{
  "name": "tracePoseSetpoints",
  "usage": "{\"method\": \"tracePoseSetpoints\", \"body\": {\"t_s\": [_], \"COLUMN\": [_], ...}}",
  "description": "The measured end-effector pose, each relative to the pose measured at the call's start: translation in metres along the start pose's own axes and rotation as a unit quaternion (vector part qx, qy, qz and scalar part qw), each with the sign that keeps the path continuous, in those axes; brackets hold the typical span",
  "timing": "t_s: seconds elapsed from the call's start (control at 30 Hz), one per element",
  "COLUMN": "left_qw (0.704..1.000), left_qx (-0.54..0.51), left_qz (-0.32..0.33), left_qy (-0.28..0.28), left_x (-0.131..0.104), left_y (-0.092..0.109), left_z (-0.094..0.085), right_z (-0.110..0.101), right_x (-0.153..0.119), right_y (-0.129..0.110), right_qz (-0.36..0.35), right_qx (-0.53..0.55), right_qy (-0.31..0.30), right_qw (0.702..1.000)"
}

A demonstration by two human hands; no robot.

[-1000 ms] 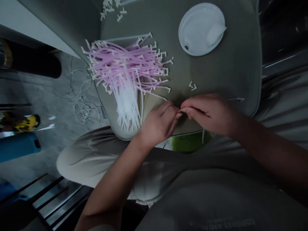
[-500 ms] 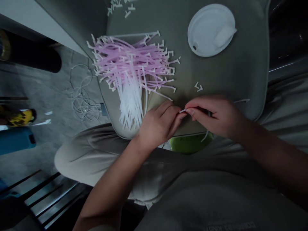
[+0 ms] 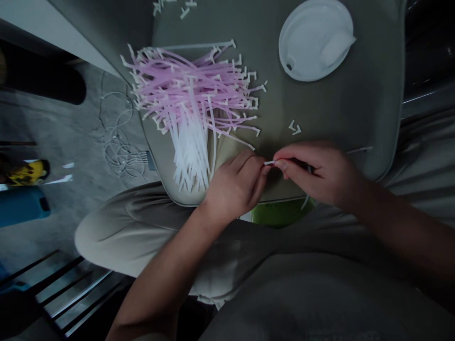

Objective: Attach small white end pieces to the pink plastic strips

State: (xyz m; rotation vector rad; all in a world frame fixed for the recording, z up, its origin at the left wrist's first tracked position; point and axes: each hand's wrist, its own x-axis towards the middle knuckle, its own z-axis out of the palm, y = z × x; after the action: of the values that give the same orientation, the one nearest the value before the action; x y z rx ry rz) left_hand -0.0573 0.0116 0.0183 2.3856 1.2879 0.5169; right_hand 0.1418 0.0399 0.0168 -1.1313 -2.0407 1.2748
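Note:
My left hand (image 3: 237, 183) is closed, its fingertips pinching one end of a small white plastic fitting (image 3: 269, 163). From the other side, my right hand (image 3: 318, 171) pinches the same piece between thumb and forefinger. A thin pale tube (image 3: 304, 201) hangs below my right hand; whether it joins the fitting is hidden by the fingers. Left of my hands lies a heap of pink tubes (image 3: 192, 78) with white fittings on their ends. A bundle of white tubes (image 3: 191, 151) overlaps its front. Two loose elbow fittings (image 3: 295, 128) lie just beyond my right hand.
Everything lies on a grey-green padded seat (image 3: 330, 109) before my lap. A white plastic lid (image 3: 305, 42) sits at the back right, more loose fittings (image 3: 185, 12) at the back left. A thin tube (image 3: 360, 149) lies by my right wrist. Tangled cables (image 3: 121, 147) cover the floor at left.
Both hands keep their pinch, with a little more of the white fitting showing between them. The view has shifted slightly.

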Motion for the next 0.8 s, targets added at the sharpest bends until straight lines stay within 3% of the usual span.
{"method": "tracePoseSetpoints", "body": {"t_s": [0.33,0.67,0.8], "left_qw": [0.998,0.997,0.997], "left_qx": [0.049,0.069,0.051], "left_qz": [-0.024,-0.022,-0.006], "left_qy": [0.011,-0.013,-0.062], "left_x": [0.006,0.009,0.013], "left_y": [-0.004,-0.005,-0.006], "left_z": [0.018,0.016,0.007], "right_z": [0.008,0.003,0.000], "right_x": [0.003,0.007,0.009], "right_y": [0.010,0.010,0.011], "right_qz": [-0.002,-0.006,-0.011], "right_qx": [-0.040,-0.060,-0.065], "right_qy": [0.015,-0.014,-0.036], "right_qw": [0.999,0.998,0.997]}}
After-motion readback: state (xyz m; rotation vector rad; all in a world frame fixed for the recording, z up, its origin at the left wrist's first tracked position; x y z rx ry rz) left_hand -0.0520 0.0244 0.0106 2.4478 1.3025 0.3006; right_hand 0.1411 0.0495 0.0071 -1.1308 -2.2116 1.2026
